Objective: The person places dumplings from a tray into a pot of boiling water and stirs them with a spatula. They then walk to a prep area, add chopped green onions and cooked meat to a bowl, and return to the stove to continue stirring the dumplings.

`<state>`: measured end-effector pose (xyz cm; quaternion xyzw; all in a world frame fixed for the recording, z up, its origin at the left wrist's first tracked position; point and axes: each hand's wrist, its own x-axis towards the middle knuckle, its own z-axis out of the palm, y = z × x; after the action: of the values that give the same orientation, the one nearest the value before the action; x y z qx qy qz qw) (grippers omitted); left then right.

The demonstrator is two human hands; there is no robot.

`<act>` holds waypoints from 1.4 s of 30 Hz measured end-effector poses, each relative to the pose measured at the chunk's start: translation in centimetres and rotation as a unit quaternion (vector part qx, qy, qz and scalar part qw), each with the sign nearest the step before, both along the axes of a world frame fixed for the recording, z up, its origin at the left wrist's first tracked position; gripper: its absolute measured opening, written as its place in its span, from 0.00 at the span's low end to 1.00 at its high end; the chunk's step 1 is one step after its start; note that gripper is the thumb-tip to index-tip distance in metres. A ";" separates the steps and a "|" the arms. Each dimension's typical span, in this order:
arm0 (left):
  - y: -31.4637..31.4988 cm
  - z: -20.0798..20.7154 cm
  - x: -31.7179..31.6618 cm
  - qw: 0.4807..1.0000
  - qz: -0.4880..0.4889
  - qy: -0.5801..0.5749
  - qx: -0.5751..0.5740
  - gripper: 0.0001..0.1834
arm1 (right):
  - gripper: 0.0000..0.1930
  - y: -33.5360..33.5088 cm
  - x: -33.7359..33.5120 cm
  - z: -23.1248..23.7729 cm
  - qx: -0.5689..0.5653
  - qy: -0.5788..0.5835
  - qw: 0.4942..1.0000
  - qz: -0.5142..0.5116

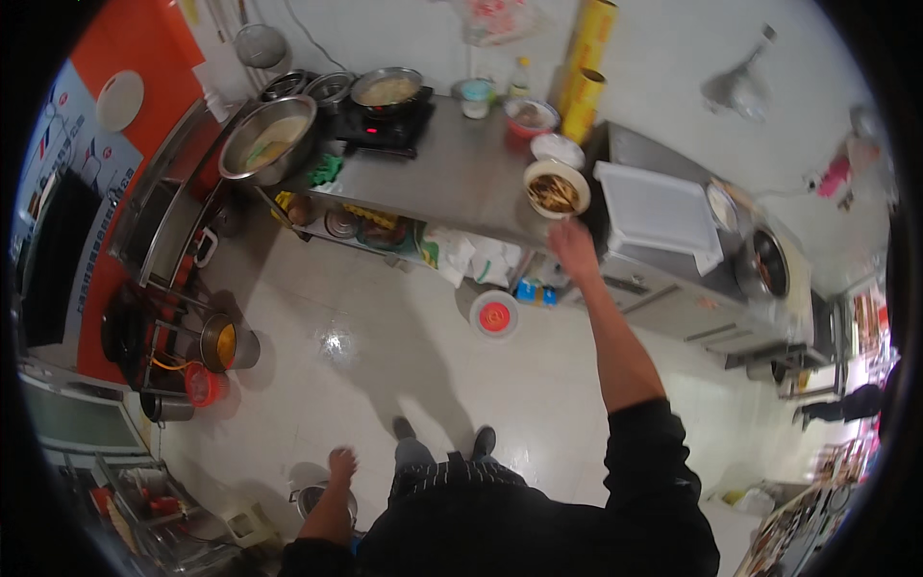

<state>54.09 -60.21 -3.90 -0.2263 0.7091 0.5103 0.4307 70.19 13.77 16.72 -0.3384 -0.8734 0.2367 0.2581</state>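
One bowl is where the action is: whitish, round, loaded with brown strips, sitting right at the front edge of the steel worktop. The right hand is up at its near side, arm stretched way out. It's blurry, so honestly can't tell if the fingers are pinching the rim or just next to it. The left hand hangs low over the floor, well away from the worktop, near a metal pot; too small and blurred to tell how its fingers stand.

Just behind the bowl there's a white dish, then a reddish bowl, a yellow-capped bottle and two yellow rolls leaning by the wall. To the right, a big white tray on the next counter section.

Further left, a black cooker with a red light has a pan on it, and beside that a large steel bowl with a green thing near it. Down on the floor below: a round tub with a red middle.
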 end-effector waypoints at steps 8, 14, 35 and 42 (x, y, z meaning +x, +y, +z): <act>-9.9 -1.7 -8.1 0.965 -0.018 -0.196 -0.175 0.09 | 0.18 -2.7 -43.3 11.6 -0.237 -0.099 0.958 0.125; 4.5 -2.9 -28.6 0.994 -0.023 -0.111 -0.003 0.07 | 0.24 2.2 -54.4 0.3 -0.603 -0.003 0.798 -0.007; 72.0 15.7 -71.2 0.932 -0.256 0.160 0.202 0.21 | 0.08 33.1 -77.8 2.8 -0.218 -0.364 0.890 0.165; 81.6 15.6 -76.9 0.942 -0.262 0.130 0.166 0.18 | 0.11 31.2 -73.8 9.9 0.093 -0.391 0.913 0.069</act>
<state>-22.86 21.35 11.70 0.1103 0.6983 0.5152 0.4846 -3.64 44.94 26.57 -0.3176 -0.9437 0.0208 -0.0906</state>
